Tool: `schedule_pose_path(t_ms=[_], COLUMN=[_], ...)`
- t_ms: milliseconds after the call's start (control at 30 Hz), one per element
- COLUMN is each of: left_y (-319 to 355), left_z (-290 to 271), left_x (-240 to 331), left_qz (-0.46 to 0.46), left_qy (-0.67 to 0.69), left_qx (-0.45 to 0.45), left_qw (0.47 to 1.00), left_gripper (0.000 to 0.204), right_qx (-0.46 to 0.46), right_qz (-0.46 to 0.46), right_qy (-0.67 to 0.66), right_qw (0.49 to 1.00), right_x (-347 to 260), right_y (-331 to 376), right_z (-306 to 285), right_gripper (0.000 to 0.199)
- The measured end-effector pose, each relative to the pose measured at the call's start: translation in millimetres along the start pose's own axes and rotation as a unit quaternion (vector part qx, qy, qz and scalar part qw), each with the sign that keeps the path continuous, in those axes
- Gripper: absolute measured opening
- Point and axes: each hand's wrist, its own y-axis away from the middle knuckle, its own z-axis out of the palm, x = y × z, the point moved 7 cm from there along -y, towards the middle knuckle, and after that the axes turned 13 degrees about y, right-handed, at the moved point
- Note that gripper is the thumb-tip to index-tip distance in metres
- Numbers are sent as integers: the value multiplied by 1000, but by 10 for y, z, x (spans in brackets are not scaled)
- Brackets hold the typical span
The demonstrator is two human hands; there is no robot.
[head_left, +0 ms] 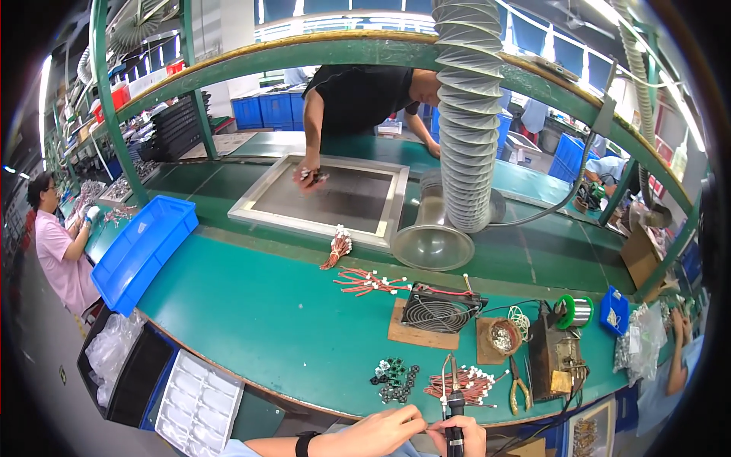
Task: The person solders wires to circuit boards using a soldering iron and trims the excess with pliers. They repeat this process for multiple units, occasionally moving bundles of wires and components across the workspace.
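At the near edge of the bench my right hand [470, 436] is closed round the black handle of a soldering iron [455, 407], its metal tip pointing away from me. A thin pale tube runs beside the tip. My left hand [392, 428] is closed, its fingertips pinched close to my right fingers; whatever they hold is too small to make out. Just beyond lie a heap of red wire leads with white connectors [476, 385] and, to its left, a cluster of small dark green and black parts [394, 381]. Pliers with yellow handles [519, 388] rest at the right.
Beyond the wires stand a black fan [435, 311], a round container [502, 337], a solder spool [575, 311] and a soldering station [554, 358]. A large blue tray [145, 251] is at left. Across the bench, a co-worker's hand [310, 177] hovers over a framed screen [251, 202] near an extraction hose [468, 114].
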Motion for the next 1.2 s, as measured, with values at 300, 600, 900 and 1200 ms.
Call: schedule_pose_path(t_ms=[300,600,900,1200], left_y=[-1,-16,-2,-23], left_z=[4,8,-83,-329], left_x=[6,80,127,72], left_qz=[33,63,89,70], left_qy=[-25,-71,-73,22], left_qx=[-30,-52,-35,135], left_qw=[999,994,993,988], left_gripper=[15,18,21,18], right_qx=[-14,-31,-32,63], right_qz=[-3,-7,37,59], right_qy=[-48,-54,-98,-91], right_qw=[999,998,994,992], right_x=[-38,-75,8,248], right_y=[-18,-26,26,60], right_z=[-38,-88,-112,-107], right_gripper=[26,28,27,33])
